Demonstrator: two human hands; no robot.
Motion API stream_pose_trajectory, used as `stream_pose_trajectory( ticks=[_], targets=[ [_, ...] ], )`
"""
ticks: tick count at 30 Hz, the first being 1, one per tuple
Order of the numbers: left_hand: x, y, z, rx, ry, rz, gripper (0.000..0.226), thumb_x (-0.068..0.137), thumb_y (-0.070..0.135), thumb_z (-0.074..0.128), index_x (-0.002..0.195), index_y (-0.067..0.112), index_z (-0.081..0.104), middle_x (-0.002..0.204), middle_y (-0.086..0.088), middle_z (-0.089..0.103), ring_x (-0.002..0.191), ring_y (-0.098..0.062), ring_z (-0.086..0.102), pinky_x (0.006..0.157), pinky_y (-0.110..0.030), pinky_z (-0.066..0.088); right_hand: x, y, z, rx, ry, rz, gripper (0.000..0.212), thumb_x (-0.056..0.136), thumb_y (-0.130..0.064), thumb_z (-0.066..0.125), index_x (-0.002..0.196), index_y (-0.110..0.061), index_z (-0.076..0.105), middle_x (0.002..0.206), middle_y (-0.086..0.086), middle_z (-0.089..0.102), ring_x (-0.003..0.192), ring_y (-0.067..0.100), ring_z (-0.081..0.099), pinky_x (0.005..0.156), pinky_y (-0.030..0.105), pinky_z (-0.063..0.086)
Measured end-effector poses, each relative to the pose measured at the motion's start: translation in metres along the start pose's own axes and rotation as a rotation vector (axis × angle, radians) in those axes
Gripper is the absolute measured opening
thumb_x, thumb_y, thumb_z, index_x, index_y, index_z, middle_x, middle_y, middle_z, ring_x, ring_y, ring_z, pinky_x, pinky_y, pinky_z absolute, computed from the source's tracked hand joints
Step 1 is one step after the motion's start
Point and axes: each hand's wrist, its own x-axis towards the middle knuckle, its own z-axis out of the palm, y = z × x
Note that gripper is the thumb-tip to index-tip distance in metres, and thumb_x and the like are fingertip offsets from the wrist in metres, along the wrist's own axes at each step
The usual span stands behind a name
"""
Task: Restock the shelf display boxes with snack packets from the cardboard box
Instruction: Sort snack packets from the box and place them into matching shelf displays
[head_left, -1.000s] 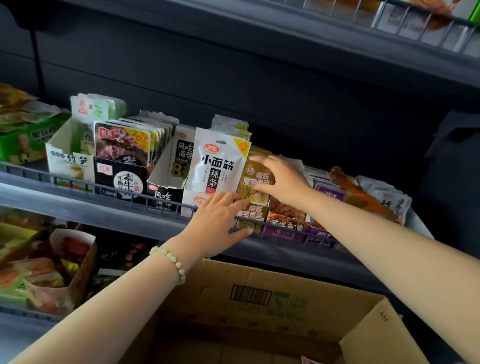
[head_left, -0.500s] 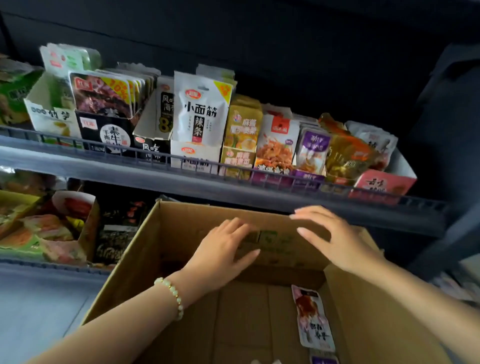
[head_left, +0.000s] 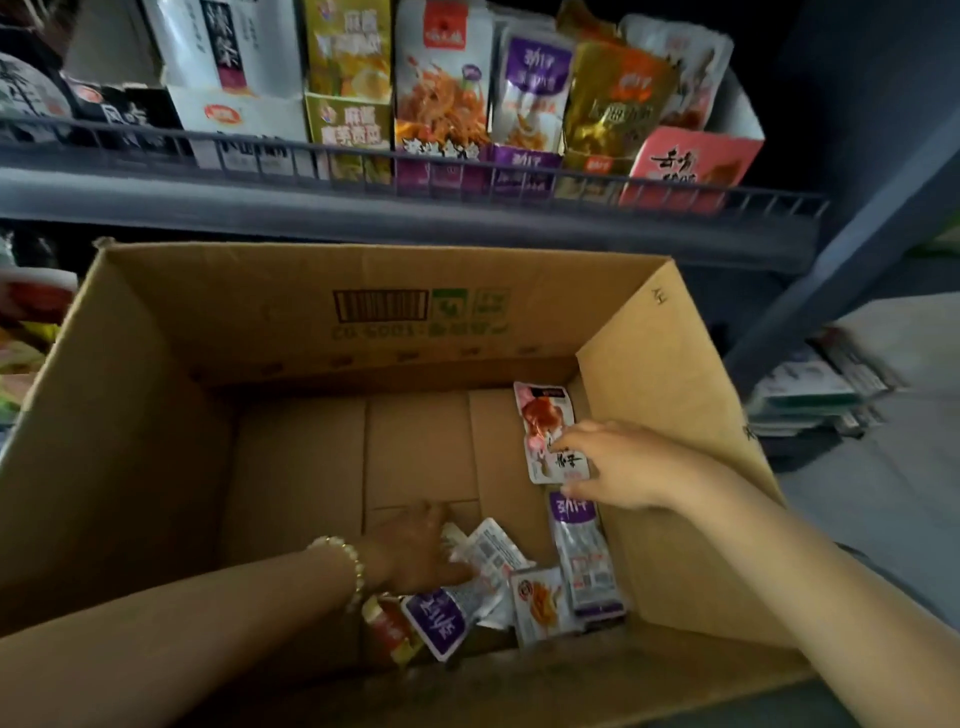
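Head camera looks down into the open cardboard box (head_left: 156, 415), which stands just below the front edge of the shelf (head_left: 363, 208). I see only a few snack packets on its floor, all toward the right and near side.

The right hand (head_left: 618, 462) reaches in along the right wall. Its fingers are stretched out. The index tip touches the lower half of a pink-and-white packet (head_left: 543, 415) that lies flat beside that wall, and the thumb sits just below the packet's bottom edge, not closed round it. Just beside the thumb a purple-topped packet (head_left: 582, 561) lies lengthwise.

The left hand (head_left: 415, 545), with a bead bracelet (head_left: 356, 571) at the wrist, is down in the shadowed near part, against a white packet (head_left: 493, 556) with a printed back. I cannot tell whether its fingers have hold of it — the hand is too dark. Close by, a purple-labelled packet (head_left: 439, 623), a red-and-yellow packet (head_left: 387, 623) and an orange-print packet (head_left: 540, 603) overlap in a loose heap.

On the shelf, display boxes stand in a row behind a wire rail (head_left: 311, 156), with packets upright in them — a pink display box (head_left: 685, 166) at the right end and a purple display box (head_left: 519, 166) to its left.
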Motion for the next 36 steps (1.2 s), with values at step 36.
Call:
stream_pose_trajectory(
  ticks=[36],
  targets=[
    [-0.075, 0.021, -0.152, -1.249, 0.670, 0.108, 0.033, 0.080, 0.025, 0.073, 0.103, 0.006, 0.060, 0.087, -0.009, 0.076, 0.074, -0.021, 0.074, 0.059, -0.028, 0.058, 0.023, -0.064, -0.083, 1.475, 0.151, -0.349, 0.048, 0.087, -0.045, 0.055, 0.126, -0.016, 0.053, 0.116, 0.008, 0.068, 0.104, 0.019, 0.067, 0.087, 0.032, 0.055]
  ],
)
